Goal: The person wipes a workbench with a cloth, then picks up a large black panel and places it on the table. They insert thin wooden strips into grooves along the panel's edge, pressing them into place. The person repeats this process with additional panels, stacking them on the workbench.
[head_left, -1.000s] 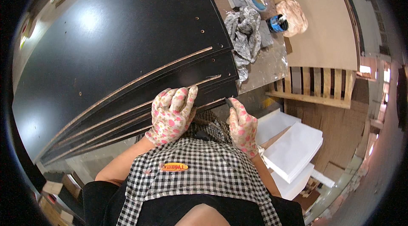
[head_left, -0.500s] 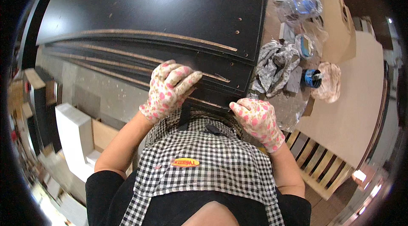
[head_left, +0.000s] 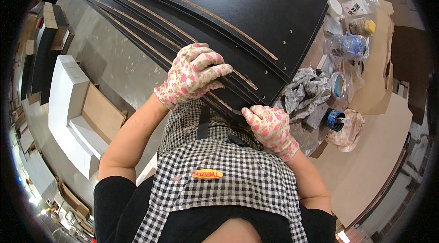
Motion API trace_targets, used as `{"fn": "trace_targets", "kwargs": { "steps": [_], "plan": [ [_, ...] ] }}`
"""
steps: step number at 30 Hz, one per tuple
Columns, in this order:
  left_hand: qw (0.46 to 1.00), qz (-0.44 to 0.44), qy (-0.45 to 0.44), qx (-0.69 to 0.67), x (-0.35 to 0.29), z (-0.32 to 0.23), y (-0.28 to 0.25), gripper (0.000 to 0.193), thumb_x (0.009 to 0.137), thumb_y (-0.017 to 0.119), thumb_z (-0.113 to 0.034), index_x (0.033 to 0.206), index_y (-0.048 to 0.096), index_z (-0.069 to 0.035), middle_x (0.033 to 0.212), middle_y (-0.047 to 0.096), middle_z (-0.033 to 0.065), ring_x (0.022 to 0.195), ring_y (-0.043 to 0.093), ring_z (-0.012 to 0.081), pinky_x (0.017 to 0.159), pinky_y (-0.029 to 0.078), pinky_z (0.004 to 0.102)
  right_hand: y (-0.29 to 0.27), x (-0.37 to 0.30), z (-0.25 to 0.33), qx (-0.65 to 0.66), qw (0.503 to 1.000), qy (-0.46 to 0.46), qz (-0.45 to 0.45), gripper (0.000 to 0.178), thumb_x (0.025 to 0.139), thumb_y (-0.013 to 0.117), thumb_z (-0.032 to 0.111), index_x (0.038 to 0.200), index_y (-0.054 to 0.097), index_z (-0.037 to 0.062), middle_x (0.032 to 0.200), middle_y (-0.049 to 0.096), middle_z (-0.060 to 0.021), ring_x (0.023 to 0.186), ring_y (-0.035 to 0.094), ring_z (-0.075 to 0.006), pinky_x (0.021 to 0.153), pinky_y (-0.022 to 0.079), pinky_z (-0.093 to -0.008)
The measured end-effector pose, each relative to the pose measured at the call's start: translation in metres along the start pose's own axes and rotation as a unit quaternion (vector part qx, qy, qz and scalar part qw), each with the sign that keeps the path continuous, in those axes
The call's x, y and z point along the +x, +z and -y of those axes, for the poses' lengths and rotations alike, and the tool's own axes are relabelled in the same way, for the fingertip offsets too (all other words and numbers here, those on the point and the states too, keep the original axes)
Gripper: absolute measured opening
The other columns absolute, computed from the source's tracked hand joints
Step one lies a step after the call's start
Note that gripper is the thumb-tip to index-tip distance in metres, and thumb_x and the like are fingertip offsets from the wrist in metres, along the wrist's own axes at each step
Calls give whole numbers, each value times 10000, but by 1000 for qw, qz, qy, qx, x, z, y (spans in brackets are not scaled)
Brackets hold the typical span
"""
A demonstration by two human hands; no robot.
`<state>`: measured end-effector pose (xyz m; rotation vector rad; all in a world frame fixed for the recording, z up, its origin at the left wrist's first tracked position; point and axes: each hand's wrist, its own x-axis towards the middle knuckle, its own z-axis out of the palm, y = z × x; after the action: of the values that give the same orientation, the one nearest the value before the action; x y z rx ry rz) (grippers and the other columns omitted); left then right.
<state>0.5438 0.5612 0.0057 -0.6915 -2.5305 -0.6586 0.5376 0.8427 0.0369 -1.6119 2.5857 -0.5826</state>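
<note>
Black panels (head_left: 247, 10) with raw brown edges lie stacked and staggered in front of me. Floral-patterned gloves cover both of my hands. My left hand (head_left: 192, 76) is over the nearer panel edges, its fingers curled together. A small brownish bit shows beneath those fingers; what it is, I cannot make out. At the near right corner of the lowest panel, my right hand (head_left: 270, 128) is closed with its thumb and fingertips at the corner. Its other fingers are folded under and partly hidden. Small holes run along the panels' right side.
Right of the stack lie a crumpled grey-stained cloth (head_left: 305, 93), a clear plastic bottle (head_left: 343, 46), a blue-and-black can (head_left: 335, 120) and a stained rag (head_left: 351, 131). A pale board (head_left: 379, 151) is farther right. White boxy pieces (head_left: 68, 106) stand on the floor at left.
The view has turned, so the stack now slants more down to the right. My left hand shows slightly farther right in the view; my right hand stays at the panel's corner.
</note>
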Motion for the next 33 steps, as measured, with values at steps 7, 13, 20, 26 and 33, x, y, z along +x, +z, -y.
{"fn": "trace_targets", "kwargs": {
  "steps": [7,13,20,26,33],
  "plan": [
    [1000,1,-2,-5,0,1,0,502,680,827,-335,1154,704,-222,1101,617,-11,1091,584,239,1012,471,463,-3,5,-1,3,1000,-2,29,363,746,672,60,1106,699,101,937,673,-41,708,655,-188,562,507,-318],
    [1000,-3,-4,2,-1,0,1,495,687,822,-342,1153,704,-224,1101,615,-13,1087,585,241,1007,472,465,-12,7,-1,-27,994,-20,100,391,777,629,122,1162,695,114,931,650,-28,711,642,-165,584,488,-307],
    [1000,-4,5,3,-2,2,2,552,676,829,-343,1194,673,-231,1112,593,3,1062,563,254,1007,457,487,-8,9,-1,-20,998,-26,48,354,824,624,137,1172,681,117,871,599,-17,679,610,-151,558,492,-296],
    [1000,-9,4,-4,-3,2,4,552,674,828,-338,1192,672,-228,1111,595,-1,1061,565,250,1009,458,486,-12,10,1,-21,996,-18,81,411,768,633,103,1176,683,105,912,632,-22,699,621,-172,566,490,-313],
    [1000,-13,-3,-9,-4,3,6,534,665,825,-349,1168,693,-231,1127,607,-8,1103,573,242,1016,457,467,-20,13,-2,-9,991,-45,122,416,763,627,104,1175,670,69,929,634,-38,718,621,-190,599,498,-333]
  ]
}}
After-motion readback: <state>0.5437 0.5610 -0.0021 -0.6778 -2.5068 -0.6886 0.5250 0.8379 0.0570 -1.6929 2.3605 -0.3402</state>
